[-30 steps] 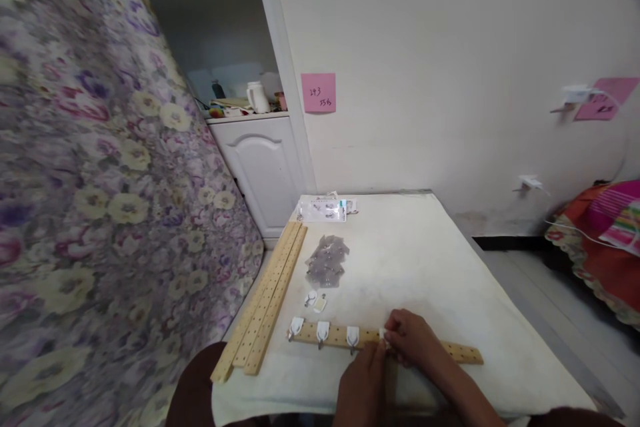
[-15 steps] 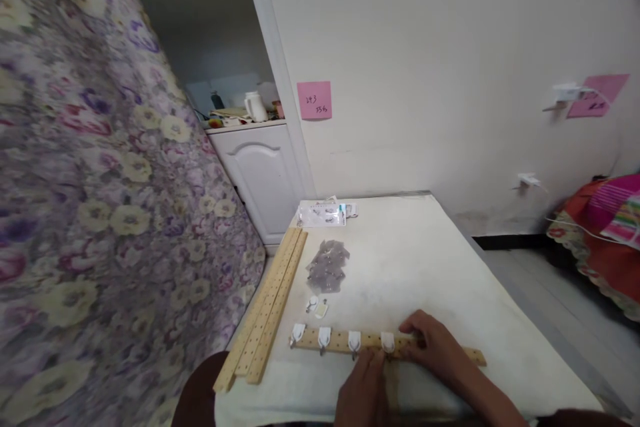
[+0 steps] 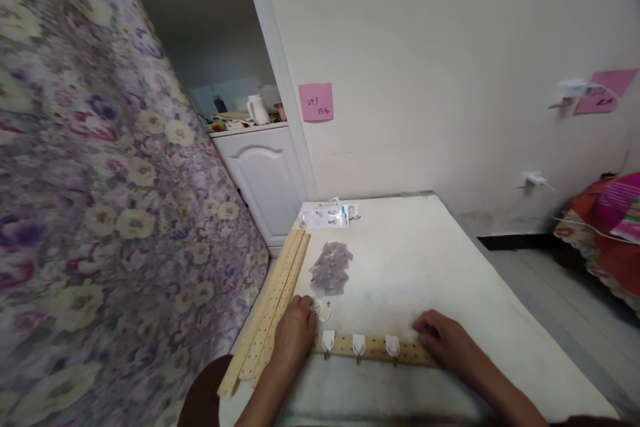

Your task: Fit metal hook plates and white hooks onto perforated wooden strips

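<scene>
A light wooden strip with holes (image 3: 375, 348) lies across the near part of the table, and three white hooks (image 3: 359, 345) show in a row on it. My left hand (image 3: 296, 328) covers the strip's left end. Its bent fingers are closed at the edge of a loose white hook (image 3: 317, 306), partly hidden by the fingertips. Beside that hook lies another loose hook with a pale yellowish back (image 3: 325, 311). Over the strip's right part, my right hand (image 3: 447, 341) has its fingers curled against the wood and hides that end.
Several longer perforated wooden strips (image 3: 273, 307) lie along the table's left edge. Small grey clear pieces (image 3: 331, 269) are heaped beyond the hooks. A clear hook package (image 3: 325, 216) rests at the far edge of the white-covered table (image 3: 415, 260). A floral curtain (image 3: 125, 213) hangs at left.
My left hand has left the rightmost hook on the strip and moved left to the loose hooks. My right hand has shifted slightly right along the strip. The view has turned slightly.
</scene>
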`<state>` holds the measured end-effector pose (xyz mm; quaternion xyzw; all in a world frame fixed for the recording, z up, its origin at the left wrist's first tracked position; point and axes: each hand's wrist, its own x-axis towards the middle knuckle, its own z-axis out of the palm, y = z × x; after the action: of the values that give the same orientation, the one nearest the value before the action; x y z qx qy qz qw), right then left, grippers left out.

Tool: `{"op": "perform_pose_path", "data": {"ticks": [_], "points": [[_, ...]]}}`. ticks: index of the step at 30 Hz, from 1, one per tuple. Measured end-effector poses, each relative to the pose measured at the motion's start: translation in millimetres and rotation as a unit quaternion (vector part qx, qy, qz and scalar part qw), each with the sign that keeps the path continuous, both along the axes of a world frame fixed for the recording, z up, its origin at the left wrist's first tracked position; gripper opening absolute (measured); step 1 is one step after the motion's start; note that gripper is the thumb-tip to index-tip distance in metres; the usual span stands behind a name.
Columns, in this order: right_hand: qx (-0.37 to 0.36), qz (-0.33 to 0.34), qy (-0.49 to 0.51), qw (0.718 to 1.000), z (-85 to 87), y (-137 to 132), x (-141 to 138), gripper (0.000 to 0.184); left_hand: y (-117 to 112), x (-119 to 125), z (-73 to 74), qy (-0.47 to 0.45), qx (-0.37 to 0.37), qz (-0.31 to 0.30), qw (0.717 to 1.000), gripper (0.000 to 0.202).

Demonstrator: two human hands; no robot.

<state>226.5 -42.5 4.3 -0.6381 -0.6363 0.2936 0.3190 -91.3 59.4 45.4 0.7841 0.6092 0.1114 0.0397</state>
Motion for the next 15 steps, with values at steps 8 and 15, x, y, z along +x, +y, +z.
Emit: {"op": "perform_pose_path", "data": {"ticks": [8, 15], "points": [[0.047, -0.107, 0.039, 0.992, 0.7, -11, 53, 0.021, 18, 5, -14.6, 0.018, -0.008, 0.012, 1.000, 0.016], [0.068, -0.136, 0.051, 0.987, 9.4, -12, 51, 0.023, 10, 2, 3.9, -0.015, 0.024, 0.028, 0.999, 0.020]]}}
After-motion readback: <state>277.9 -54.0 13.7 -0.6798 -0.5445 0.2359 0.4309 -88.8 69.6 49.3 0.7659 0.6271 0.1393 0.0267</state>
